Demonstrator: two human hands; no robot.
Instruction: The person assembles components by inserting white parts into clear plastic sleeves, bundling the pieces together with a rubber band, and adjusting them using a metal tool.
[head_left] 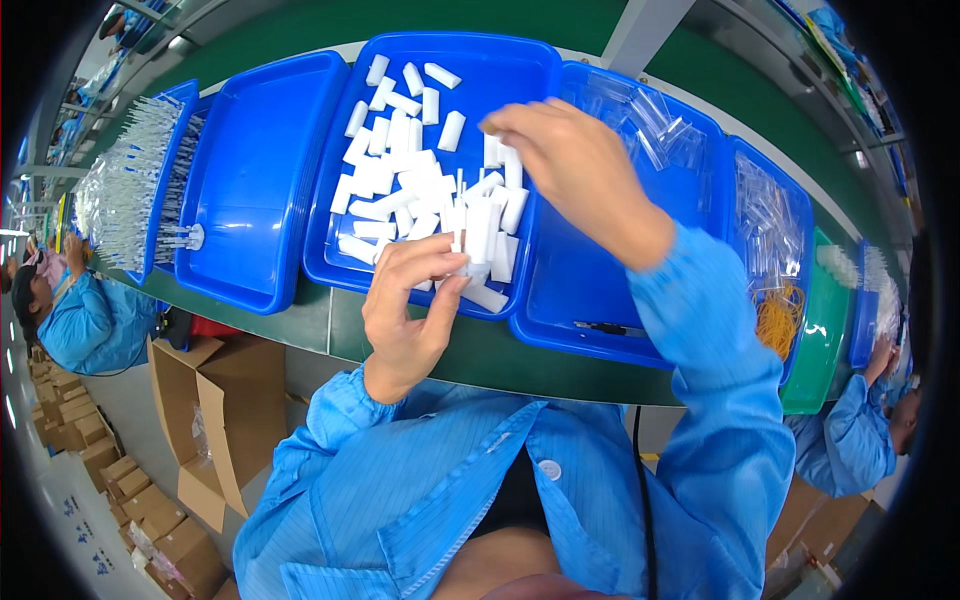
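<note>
My left hand (412, 300) is closed on a white plastic holder (478, 268) with thin upright prongs, over the near side of a blue tray (320, 240). White foam-like cylinders (482, 228) stand on some of the prongs. Many loose cylinders (400, 135) of the same kind lie heaped in that tray. My right hand (580, 165) hovers above the tray's right edge with fingers curled. White pieces (492, 152) show just below its fingertips; whether one is pinched I cannot make out, as the hand blocks the view.
To the left are stacked blue trays (255, 180) and many white pronged holders (130, 185). On the right, a blue tray (590, 300) holds clear plastic tubes (660, 130) and a dark slim tool (608, 328); beyond are orange rubber bands (778, 318). A cardboard box (230, 410) stands below. Co-workers sit at both sides.
</note>
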